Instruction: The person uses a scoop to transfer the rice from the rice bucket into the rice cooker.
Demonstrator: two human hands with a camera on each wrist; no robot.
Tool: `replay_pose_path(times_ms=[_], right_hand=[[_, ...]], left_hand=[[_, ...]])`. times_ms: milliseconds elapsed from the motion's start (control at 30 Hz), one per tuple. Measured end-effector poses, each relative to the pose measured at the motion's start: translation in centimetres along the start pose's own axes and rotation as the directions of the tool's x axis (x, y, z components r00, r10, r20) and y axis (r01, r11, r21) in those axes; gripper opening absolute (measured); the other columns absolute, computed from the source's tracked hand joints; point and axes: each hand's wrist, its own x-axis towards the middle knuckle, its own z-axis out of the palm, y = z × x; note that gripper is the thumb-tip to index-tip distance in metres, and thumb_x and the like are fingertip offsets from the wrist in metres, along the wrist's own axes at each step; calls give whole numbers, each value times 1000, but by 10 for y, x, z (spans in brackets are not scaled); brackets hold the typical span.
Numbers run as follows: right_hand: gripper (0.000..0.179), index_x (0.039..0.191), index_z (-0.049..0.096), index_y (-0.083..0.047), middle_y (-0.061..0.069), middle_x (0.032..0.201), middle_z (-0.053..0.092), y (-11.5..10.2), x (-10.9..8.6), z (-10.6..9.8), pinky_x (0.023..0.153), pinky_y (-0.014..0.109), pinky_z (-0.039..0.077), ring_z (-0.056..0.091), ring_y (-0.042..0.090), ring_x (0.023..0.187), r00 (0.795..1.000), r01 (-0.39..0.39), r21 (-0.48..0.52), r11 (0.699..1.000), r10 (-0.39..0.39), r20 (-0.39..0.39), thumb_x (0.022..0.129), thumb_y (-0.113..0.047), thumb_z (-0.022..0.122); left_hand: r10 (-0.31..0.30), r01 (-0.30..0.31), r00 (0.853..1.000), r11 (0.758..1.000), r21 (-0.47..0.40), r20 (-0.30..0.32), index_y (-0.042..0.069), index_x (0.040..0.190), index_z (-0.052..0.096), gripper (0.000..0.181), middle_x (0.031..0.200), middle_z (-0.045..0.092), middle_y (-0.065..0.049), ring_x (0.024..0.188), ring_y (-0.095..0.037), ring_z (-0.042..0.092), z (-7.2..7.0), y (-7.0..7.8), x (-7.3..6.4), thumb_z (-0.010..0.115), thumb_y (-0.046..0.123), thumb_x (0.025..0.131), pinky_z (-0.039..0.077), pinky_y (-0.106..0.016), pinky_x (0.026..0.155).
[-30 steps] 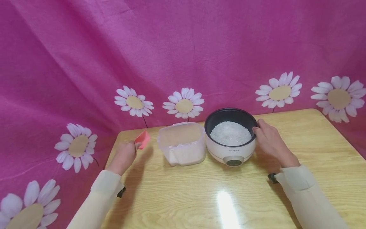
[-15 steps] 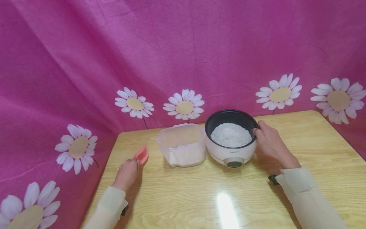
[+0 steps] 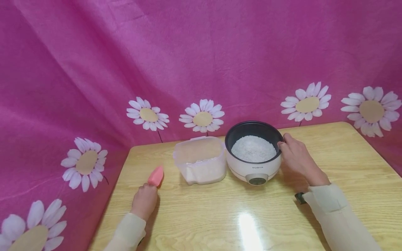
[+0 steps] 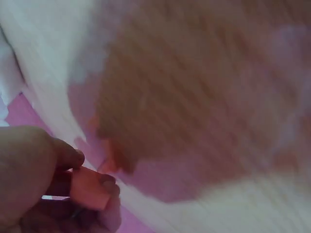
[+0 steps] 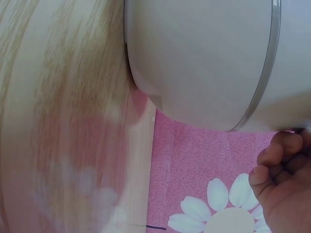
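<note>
My left hand grips a small pink scoop by its handle, low over the left part of the table, with the back of the bowl facing up. In the left wrist view, fingers and thumb close round the orange-looking handle. On the right, my right hand holds the side of a white rice cooker at its rim. White rice lies heaped in the cooker's black pot. Curled fingers show beside the cooker's white wall in the right wrist view.
A translucent plastic bin with rice in it stands close against the cooker's left side. Both stand on a wooden table. Behind hangs a magenta cloth with daisies, reaching the table's back and left edges.
My left hand has come down and toward me with the scoop, turning it over so its back faces up. My right hand, the cooker and the bin stay in place.
</note>
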Motion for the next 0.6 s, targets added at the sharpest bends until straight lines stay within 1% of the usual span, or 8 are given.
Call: replay_pose_path(times_ms=[100,233,333,433,500,600], right_hand=[[35,112,49,-3,13,89,52,-1,0,0,73,37,44,52,29,89,1000,-4,6,1000,4,6,109,-32,30],[34,111,49,-3,14,89,52,-2,0,-1,73,37,44,52,29,89,1000,-7,9,1000,7,9,109,-32,30],[34,111,49,-3,14,91,53,-2,-1,-2,75,37,45,53,30,89,1000,-9,10,1000,9,17,109,-32,31],[34,111,49,-3,14,91,53,-1,-1,-2,75,38,46,53,30,89,1000,-5,13,1000,5,18,109,-32,31],[34,111,49,-4,14,91,53,-1,-1,-2,75,38,46,53,29,89,1000,-4,20,1000,3,18,109,-33,31],[34,109,50,-4,13,89,52,0,0,-2,73,37,45,53,29,88,1000,5,27,1000,-6,15,109,-32,31]], left_hand=[[-24,26,999,999,-41,46,-5,68,62,17,65,60,-20,56,-31,62,-2,7,-3,63,-4,85,54,-44,48],[-60,68,993,995,-78,105,-5,68,63,17,66,60,-21,57,-32,62,-3,11,-2,62,-3,85,55,-46,50],[-56,68,989,994,-82,137,-5,67,64,18,65,60,-21,57,-32,62,-2,13,-1,63,-1,84,55,-47,50],[-42,50,990,997,-61,132,-5,67,64,18,65,60,-20,56,-31,61,-1,16,-2,65,2,84,54,-46,48],[-30,34,993,999,-34,114,-5,67,64,19,65,60,-19,55,-30,61,1,17,-3,66,3,84,54,-44,48],[-31,31,995,1000,-1,98,-5,68,64,19,65,59,-19,55,-29,59,6,19,-5,65,2,86,54,-43,48]])
